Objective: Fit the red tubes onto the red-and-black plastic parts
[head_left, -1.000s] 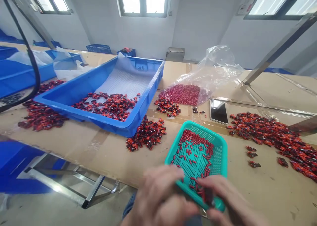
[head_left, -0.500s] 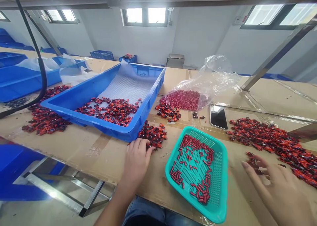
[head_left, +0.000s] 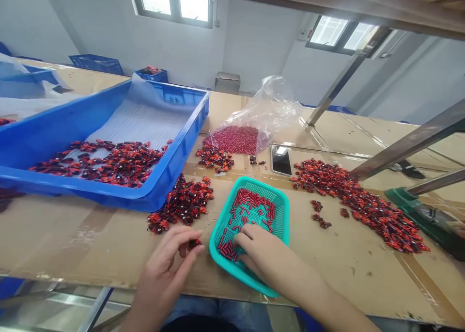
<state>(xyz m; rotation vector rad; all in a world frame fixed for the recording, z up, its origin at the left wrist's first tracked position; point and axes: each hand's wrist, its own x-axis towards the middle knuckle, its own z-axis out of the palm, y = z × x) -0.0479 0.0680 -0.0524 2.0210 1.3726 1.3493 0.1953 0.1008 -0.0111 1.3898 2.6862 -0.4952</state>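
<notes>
- Table (head_left: 90, 240): one, cardboard-topped; bears all below.
- Blue tray (head_left: 109, 196), at ten o'clock from the basket: one; holds one spread of red-and-black parts (head_left: 109, 160).
- Loose heaps of the same parts: three; the largest heap (head_left: 363, 206) at three o'clock, the middle heap (head_left: 181, 203) at nine, the small heap (head_left: 214, 157) at eleven.
- Clear bag (head_left: 271, 102) at twelve: one; part-filled with red caps.
- Teal basket (head_left: 250, 181): one; its red caps (head_left: 254, 205) are too many to count.
- Right hand (head_left: 265, 254): inside the basket at its six o'clock; fingers curled low over the caps; whether they grip one cannot be told; a single cap is probably best isolated with the fingertips, not raked.
- Left hand (head_left: 163, 269): at the basket's eight o'clock; thumb and fingertips narrowed on the held part; a light pinch at its ends should leave it free to be turned.
- Phone (head_left: 281, 160): one, at twelve.
- Held part (head_left: 195, 243): one; just beside the basket's near-left rim.
</notes>
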